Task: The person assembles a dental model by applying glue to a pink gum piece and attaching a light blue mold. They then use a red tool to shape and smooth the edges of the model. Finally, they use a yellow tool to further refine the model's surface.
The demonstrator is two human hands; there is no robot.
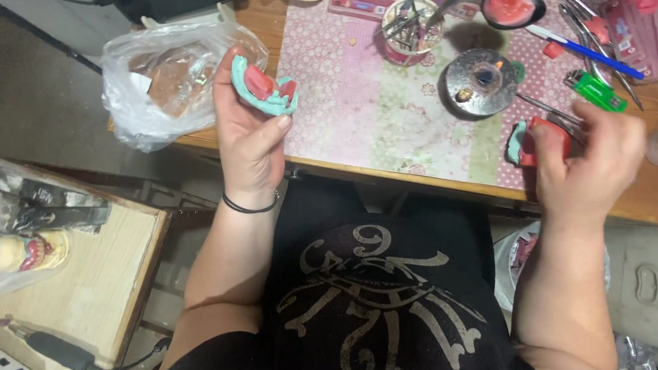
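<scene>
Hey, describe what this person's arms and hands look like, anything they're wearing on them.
Both forearms are bare, with no sleeves reaching them and no gloves. The left hand has a thin black band around its wrist. The right hand shows no ring, watch or band, though it is slightly blurred.

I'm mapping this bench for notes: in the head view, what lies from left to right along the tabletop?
Clear plastic bag → left hand holding a teal-and-red dental cast → cup of tools → round metal burner → green lighter, above the right hand.
</scene>
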